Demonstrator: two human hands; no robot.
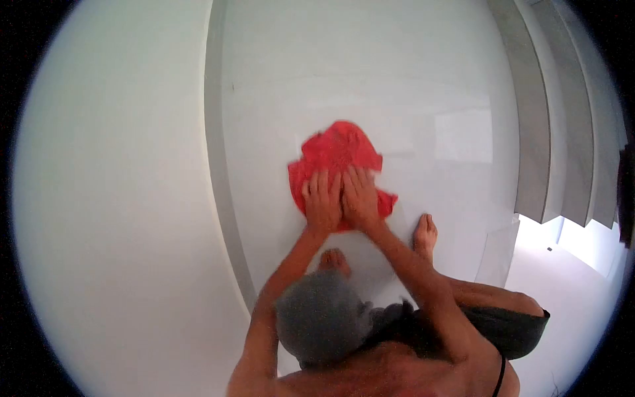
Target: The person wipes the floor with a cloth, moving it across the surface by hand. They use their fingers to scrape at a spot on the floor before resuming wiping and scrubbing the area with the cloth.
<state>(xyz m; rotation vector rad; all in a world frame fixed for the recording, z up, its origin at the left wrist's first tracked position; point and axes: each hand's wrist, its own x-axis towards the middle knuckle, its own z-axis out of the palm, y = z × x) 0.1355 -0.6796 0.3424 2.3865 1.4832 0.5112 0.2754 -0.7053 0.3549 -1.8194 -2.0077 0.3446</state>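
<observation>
A crumpled red cloth (337,145) lies spread on the pale, glossy floor in front of me. Side by side, both my hands press down on its near half. My left hand (323,204) rests flat with its fingers stretched forward. Close against it, my right hand (360,198) also lies flat on the cloth, fingers extended. The thumbs are near each other at the middle. Part of the cloth is hidden under the palms, and its edges are folded and uneven.
My bare feet (426,233) are on the floor close behind the cloth, with my bent knees nearer. A white wall (126,185) with a grey baseboard (217,132) runs along the left. Grey stair steps (532,132) rise on the right, beside a bright opening.
</observation>
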